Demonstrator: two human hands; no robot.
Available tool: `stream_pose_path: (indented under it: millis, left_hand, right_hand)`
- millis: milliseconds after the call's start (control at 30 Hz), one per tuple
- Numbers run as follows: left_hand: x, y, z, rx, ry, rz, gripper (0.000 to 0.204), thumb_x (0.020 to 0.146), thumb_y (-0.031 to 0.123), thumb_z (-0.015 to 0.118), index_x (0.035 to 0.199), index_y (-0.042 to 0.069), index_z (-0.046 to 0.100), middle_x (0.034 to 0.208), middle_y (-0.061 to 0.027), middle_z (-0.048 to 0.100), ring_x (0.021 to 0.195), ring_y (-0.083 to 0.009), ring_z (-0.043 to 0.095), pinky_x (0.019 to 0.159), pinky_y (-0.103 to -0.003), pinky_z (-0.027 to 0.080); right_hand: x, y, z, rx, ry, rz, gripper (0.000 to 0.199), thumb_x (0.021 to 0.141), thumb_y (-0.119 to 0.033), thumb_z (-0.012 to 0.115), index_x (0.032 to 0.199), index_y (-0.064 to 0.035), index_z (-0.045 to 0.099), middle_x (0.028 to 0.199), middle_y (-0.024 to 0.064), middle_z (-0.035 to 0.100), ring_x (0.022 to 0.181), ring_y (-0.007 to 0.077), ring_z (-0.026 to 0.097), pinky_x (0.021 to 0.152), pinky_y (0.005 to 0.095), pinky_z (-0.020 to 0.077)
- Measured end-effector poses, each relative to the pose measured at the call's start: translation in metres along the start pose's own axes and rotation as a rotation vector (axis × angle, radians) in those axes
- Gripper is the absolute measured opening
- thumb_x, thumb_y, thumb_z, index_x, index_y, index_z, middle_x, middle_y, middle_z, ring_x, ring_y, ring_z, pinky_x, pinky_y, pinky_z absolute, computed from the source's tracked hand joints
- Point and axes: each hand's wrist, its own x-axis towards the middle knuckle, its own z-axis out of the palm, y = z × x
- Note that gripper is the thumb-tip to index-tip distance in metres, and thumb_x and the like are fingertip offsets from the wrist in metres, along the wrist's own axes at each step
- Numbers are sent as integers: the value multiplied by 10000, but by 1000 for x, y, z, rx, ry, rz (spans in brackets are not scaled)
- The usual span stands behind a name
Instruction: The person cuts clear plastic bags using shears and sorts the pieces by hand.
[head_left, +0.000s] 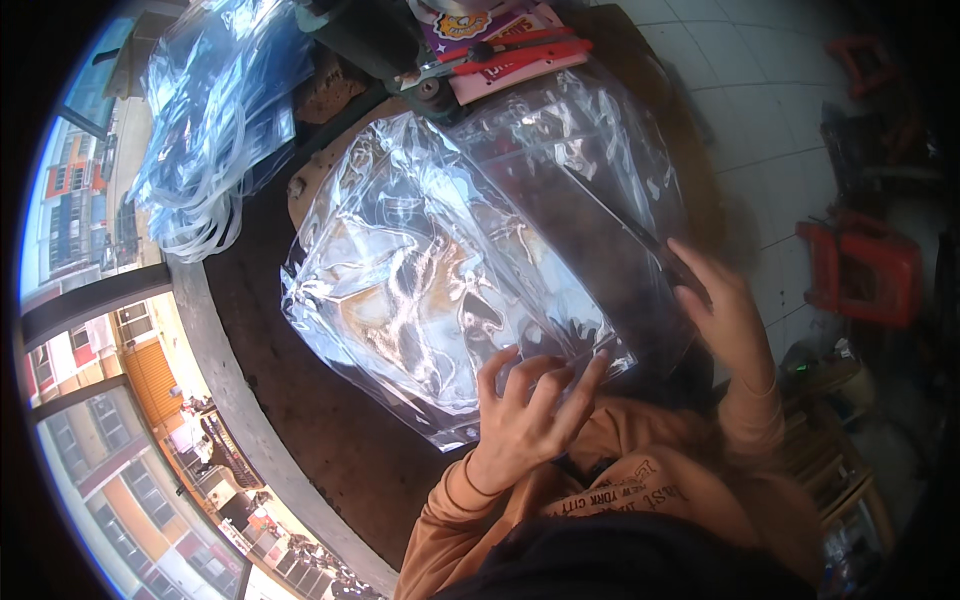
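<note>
A large clear, crinkled plastic bag (400, 270) lies in front of me, full of glare. My left hand (530, 405) rests on its near edge with fingers spread and bent. Beside it, to the right, is another clear plastic sheet or bag (600, 120). Across that one runs a long, thin, dark strip with a pale edge (615, 218); it looks like a blade, but I cannot make out its kind. The near end of this strip passes between the thumb and fingers of my right hand (728, 315).
At the far left hangs a heap of clear plastic bags (220, 110) with whitish loops. Red-handled pliers (500, 55) lie on a pink package (520, 82) at the back, beside a dark metal fixture (430, 92). Red stools (865, 270) stand on the tiled floor at right.
</note>
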Motion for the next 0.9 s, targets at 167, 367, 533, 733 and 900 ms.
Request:
stream_pose_path:
  millis: [167, 367, 533, 733, 900]
  left_hand:
    - [0, -1, 2, -66, 7, 35, 396, 638, 122, 706, 1031, 112, 661, 799, -1, 476, 768, -152, 517, 762, -374, 487]
    - [1, 1, 0, -129, -4, 91, 391, 674, 70, 612, 1063, 37, 627, 802, -45, 452, 817, -176, 504, 781, -361, 515]
    - [5, 3, -3, -168, -37, 128, 447, 659, -9, 563, 1105, 19, 595, 812, -57, 447, 819, -178, 505, 814, -343, 524]
    - [0, 2, 4, -88, -28, 186, 449, 631, 64, 673, 1076, 106, 640, 807, -28, 437, 779, -155, 504, 725, -280, 549]
    - [2, 4, 1, -101, -20, 169, 455, 628, 55, 669, 1079, 107, 639, 804, -26, 430, 781, -151, 501, 698, -273, 552]
  right_hand:
    - [-31, -8, 2, 979, -256, 265, 562, 728, -172, 727, 1165, 0, 419, 906, 34, 485, 825, 103, 468, 771, 250, 402]
    - [-56, -26, 13, 1317, -585, 520, 475, 708, -252, 749, 990, -46, 427, 791, -4, 403, 743, 60, 391, 702, 195, 362]
    - [-55, -31, 13, 1233, -562, 507, 480, 704, -265, 757, 980, -30, 442, 736, -27, 409, 701, 35, 386, 634, 174, 337]
    - [-53, -29, 16, 1097, -528, 468, 546, 680, -342, 771, 976, -12, 452, 677, -45, 407, 630, 26, 378, 568, 177, 321]
    - [-58, -21, 23, 1073, -502, 444, 602, 658, -402, 774, 979, -2, 459, 675, -41, 420, 621, 28, 377, 553, 185, 317]
